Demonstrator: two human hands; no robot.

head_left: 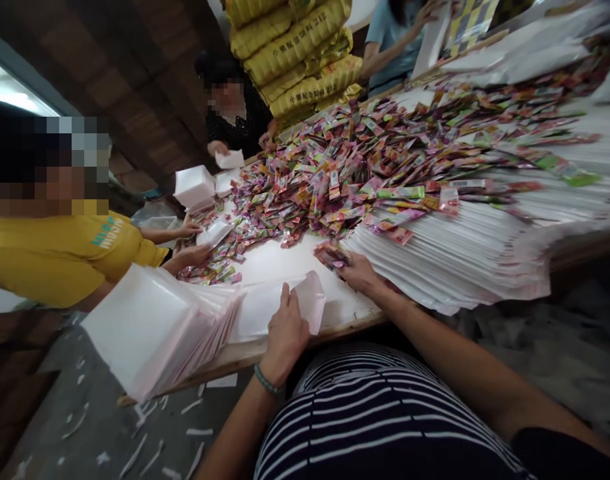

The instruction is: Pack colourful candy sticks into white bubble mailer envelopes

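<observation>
My left hand (287,328) is at the near edge of the table, its fingers on a white plastic bag (255,312) with a pinkish edge. The bag lies flat, its right end lifted a little beside my fingers. To the right, my right hand (361,272) is closed around a small bunch of colourful packets (332,255), held just above the white tabletop (279,257). Beyond it spreads a large heap of similar packets (335,173). Left of my left hand leans a thick stack of white bags (149,327).
More white bags (449,260) lie fanned out on the right, partly under the heap. A person in a yellow shirt (69,253) works at the left; two other people are across the table. Yellow sacks (299,60) are piled behind. White scraps litter the floor (95,400).
</observation>
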